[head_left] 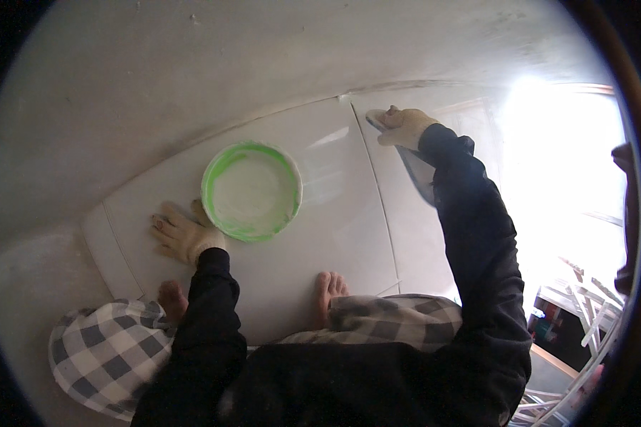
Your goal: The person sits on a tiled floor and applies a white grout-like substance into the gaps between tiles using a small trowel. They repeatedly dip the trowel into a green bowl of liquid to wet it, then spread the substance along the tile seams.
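Note:
My left hand [185, 233], in a cream glove, lies on the glossy white tiled surface [285, 267] with its fingers spread. Its thumb is close to the left side of a round green tub [296, 179] holding white paste, which also smears the rim. Out at the far right, my right hand [408, 129], gloved alike, is closed around a flat trowel [417, 174]. The trowel's grey blade runs back beneath my right forearm, which hides part of it. Whether the blade touches the surface I cannot tell.
A plain grey-white wall [164, 92] curves along the far side. Dark joints, such as a tile joint [374, 178], cross the surface. My bare feet rest near its front, one being my right foot [327, 292]. Glaring light and white metal bars [591, 313] are at the right.

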Demonstrator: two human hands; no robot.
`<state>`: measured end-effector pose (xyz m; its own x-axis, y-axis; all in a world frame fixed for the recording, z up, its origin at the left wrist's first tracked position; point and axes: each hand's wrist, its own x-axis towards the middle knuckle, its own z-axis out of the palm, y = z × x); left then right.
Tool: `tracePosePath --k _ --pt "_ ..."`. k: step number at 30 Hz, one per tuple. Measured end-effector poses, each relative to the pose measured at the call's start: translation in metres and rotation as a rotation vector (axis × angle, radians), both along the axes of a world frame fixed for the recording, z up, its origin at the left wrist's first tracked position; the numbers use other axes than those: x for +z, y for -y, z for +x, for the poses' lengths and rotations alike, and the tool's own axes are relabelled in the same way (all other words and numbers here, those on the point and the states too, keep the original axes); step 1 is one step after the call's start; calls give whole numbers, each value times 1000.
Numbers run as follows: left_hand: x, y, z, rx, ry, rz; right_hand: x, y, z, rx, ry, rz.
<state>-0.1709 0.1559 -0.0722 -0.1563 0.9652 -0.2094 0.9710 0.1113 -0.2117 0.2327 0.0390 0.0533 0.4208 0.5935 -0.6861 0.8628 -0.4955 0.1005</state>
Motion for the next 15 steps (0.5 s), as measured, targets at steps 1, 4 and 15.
tracePosePath --k 1,4,15 --pt "-1 -1 0 1 -22 -30 -5 0 4 -18 24 94" --pt "2 -2 2 18 12 -47 -28 -10 19 -121 93 195" --pt "7 2 2 14 9 2 -26 -34 -12 99 134 -1"
